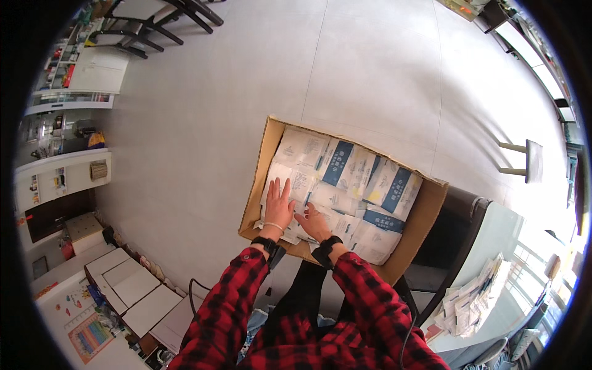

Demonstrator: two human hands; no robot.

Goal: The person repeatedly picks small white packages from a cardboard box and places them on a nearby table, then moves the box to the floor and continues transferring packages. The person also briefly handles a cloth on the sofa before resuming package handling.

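Observation:
An open cardboard box (424, 222) stands in front of me, lined with several white and blue soft packs (343, 163) that look like facial tissues. Flat on a white pack at the box's left side rests my left hand (279, 208), fingers stretched out and holding nothing. Just right of it, my right hand (315, 223) is over the packs near the front, its fingers bent and apart. Nothing shows in its grasp, though part of the palm side is hidden. Both wrists carry black straps.
A glass-topped table (504, 231) with a heap of similar packs (474, 298) is at my right. Beyond it stands a small stool (534, 161). Shelves (64, 159) line the left, with dark chairs (152, 27) at the upper left. A black cable (192, 291) hangs by my left arm.

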